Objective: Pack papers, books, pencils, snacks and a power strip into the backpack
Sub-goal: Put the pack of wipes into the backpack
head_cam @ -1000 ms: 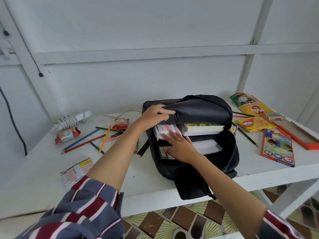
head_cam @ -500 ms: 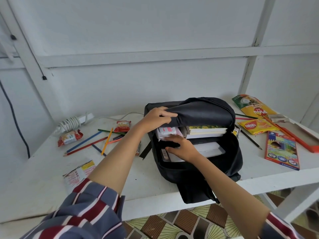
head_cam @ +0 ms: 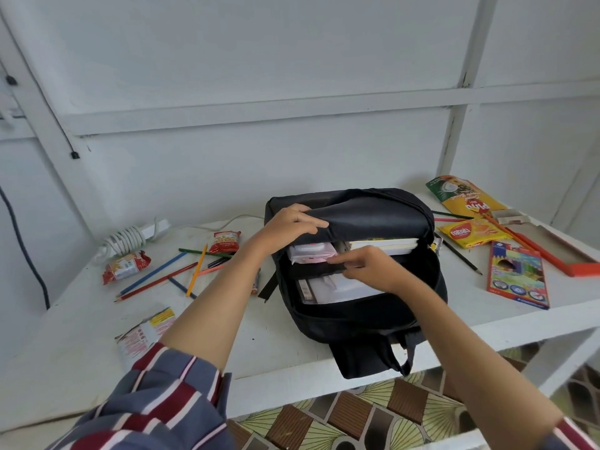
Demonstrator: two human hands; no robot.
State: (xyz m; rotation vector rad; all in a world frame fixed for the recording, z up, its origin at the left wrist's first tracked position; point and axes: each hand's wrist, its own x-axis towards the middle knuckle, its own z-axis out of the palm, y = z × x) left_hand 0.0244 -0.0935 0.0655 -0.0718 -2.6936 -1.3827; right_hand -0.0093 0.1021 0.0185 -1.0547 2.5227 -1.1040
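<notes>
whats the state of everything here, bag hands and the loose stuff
backpack, open, lying on the table
left grip, holds the flap up
right grip, pinches the inner divider
books, inside the backpack
power strip, cord coiled, unpacked on the table
pencils, loose on the table

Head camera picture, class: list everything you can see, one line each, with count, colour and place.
backpack: one, black, open, table centre
books: a stack, white-edged, backpack's upper compartment
pink-white pack: one, beside books
papers: some, white, backpack's lower compartment
power strip: one, white, cord coiled, back left
loose pencils: several, mixed colours, mostly left of backpack
small snack packets: two, red, left
flat wrapper: one, red-white-yellow, front left
snack bags: two, yellow, one green-topped, back right
pencil box: one, multicoloured, right
orange-edged tray: one, far right
table: one, white
left hand: grips backpack's flap
right hand: pinches inner divider
</notes>
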